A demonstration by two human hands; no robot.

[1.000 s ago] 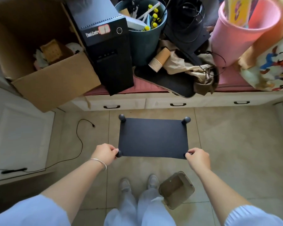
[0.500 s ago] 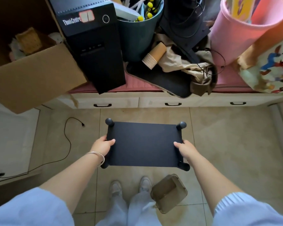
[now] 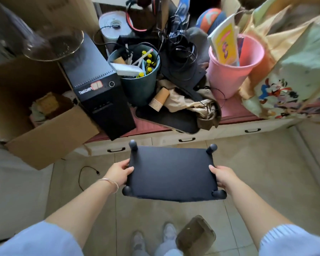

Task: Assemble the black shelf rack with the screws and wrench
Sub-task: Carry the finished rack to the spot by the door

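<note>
Black shelf rack (image 3: 171,174) held level above the tiled floor (image 3: 266,182).
Left hand (image 3: 118,172) and right hand (image 3: 223,177) grip its short edges, fingers clamped on them.

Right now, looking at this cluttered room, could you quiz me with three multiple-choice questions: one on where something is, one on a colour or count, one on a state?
1. Where is the stack of paper cups?
A. Lying on the bench by the teal bin
B. On the floor tiles
C. Inside the pink bucket

2. How many round corner knobs show on the black shelf rack?
A. Two
B. Four
C. Six

3. How is the rack held?
A. Left hand only
B. Not held at all
C. Both hands, the right hand too, gripping its short sides

Answers:
1 A: the cups lie on their side on the bench against the bin's base.
2 B: one knob sits at each corner.
3 C: each hand's thumb lies on top of a side edge.
</note>
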